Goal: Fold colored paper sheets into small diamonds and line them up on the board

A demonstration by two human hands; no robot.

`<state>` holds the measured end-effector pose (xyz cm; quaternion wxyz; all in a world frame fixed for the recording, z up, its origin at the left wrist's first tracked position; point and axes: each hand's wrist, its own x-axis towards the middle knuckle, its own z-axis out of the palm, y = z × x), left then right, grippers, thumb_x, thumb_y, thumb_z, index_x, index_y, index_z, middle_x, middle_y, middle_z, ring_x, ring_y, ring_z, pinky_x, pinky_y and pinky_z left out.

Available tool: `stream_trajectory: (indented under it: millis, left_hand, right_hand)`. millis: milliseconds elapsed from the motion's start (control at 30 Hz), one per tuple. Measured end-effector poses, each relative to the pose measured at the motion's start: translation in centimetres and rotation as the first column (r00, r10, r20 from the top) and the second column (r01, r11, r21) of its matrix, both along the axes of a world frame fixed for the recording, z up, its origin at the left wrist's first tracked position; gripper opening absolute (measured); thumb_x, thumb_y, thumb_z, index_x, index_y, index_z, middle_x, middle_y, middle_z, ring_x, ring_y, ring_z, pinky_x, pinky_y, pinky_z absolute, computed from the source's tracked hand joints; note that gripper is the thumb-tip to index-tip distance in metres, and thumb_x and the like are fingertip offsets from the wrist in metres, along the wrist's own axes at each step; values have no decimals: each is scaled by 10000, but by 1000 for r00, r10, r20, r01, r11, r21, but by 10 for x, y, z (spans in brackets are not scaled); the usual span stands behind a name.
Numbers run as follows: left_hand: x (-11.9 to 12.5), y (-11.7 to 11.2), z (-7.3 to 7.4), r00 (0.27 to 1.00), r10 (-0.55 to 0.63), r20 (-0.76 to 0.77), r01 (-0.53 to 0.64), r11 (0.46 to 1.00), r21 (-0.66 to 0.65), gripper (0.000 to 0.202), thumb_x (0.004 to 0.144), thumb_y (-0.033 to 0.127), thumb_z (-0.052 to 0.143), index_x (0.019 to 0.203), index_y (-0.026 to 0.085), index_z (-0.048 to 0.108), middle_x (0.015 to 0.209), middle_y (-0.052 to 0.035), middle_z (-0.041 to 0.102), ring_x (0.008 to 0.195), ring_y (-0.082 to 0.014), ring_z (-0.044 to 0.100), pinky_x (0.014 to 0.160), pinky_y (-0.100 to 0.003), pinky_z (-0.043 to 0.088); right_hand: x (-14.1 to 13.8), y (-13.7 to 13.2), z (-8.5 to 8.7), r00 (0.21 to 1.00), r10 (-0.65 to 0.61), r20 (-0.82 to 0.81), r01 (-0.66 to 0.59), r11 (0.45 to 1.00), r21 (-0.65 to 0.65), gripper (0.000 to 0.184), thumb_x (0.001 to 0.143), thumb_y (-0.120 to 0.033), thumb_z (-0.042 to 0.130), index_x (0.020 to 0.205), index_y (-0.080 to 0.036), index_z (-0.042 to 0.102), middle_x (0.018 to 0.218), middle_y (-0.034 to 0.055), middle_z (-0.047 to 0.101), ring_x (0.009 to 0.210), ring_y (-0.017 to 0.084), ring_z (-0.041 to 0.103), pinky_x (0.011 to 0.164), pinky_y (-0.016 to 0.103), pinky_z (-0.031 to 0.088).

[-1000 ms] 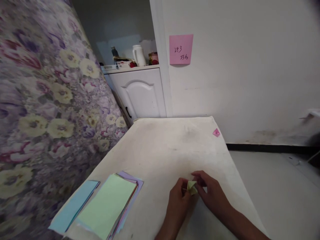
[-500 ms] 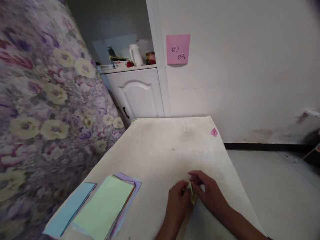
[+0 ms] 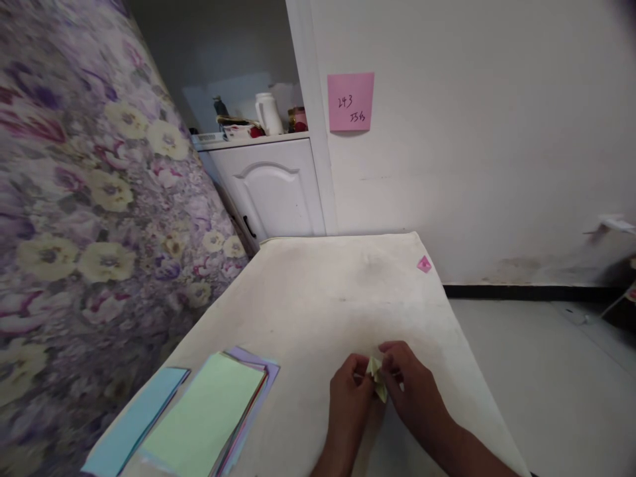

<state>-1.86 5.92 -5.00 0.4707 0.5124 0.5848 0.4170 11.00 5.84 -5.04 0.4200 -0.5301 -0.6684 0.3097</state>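
Note:
Between my two hands, low over the front right of the table, is a small pale yellow piece of folded paper (image 3: 375, 371) with several pointed flaps. My left hand (image 3: 350, 391) pinches its left side. The fingers of my right hand (image 3: 410, 384) are closed on its right side, with the thumb against the paper. Part of the folds is hidden behind my fingers. Left of my hands lies a stack of coloured paper (image 3: 209, 411) with a light green sheet on top. Blue paper (image 3: 139, 421) rests beside that stack.
The table (image 3: 318, 285) has a cream cover. A small folded pink paper (image 3: 424, 264) lies near its far right corner. A floral curtain (image 3: 99, 199) hangs at the left. Behind stand a white cabinet (image 3: 273, 189) and a wall with a pink note (image 3: 350, 103).
The folded yellow paper shows more spread flaps now. My right fingers have come in closer around it, and my left hand keeps its pinch. The view has shifted slightly.

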Motion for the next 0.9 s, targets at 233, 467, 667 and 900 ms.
stream_trajectory:
  millis: [233,467,667,900]
  left_hand:
    - [0,3,0,998,48,39,-49,999,7,109,722,199,509,798,160,577,741,-26,648,664,-163,613,572,-238,473]
    - [2,-1,8,999,39,-35,-39,999,23,66,739,191,493,779,176,543,711,-15,640,668,-167,619,591,-246,468]
    - [2,-8,8,959,21,-281,15,992,123,198,801,191,422,966,204,531,795,-18,634,704,-165,614,642,-269,449]
    - [8,-11,10,846,52,-530,61,979,193,283,834,194,362,1097,190,467,1034,-83,580,824,-188,605,679,-285,441]
  right_hand:
    - [0,-3,-2,993,121,1,-121,990,74,141,807,-111,429,872,-214,501,1046,55,504,830,147,561,700,258,474]
    - [-1,-3,-7,993,98,66,-102,993,62,151,755,-74,456,822,-208,471,827,14,522,720,149,535,661,270,441]
    - [-1,-1,-7,988,67,136,-71,997,20,109,798,-113,427,808,-209,476,776,4,543,674,150,537,627,268,406]
    - [1,-1,-4,973,34,229,-40,999,19,117,789,-118,425,747,-204,492,740,1,561,640,143,529,582,240,367]
